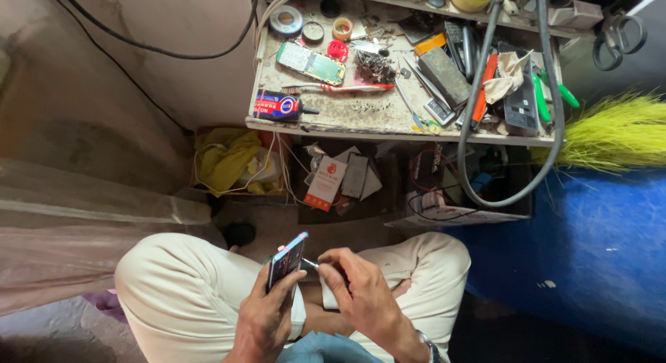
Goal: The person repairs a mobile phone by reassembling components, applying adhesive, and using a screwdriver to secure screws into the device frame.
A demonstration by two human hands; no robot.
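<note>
Your left hand (267, 314) is curled around a slim dark rectangular mobile phone (286, 260), holding it on edge above your lap. Your right hand (357, 294) is pinched shut on a thin metal-tipped tool (310, 264), whose tip touches the phone's side. Both hover between your knees in cream trousers (180, 287). Ahead, the cluttered grimy table (361, 117) carries a green circuit board (311, 63) near its left edge; bare blue floor (596, 245) lies open to your right.
</note>
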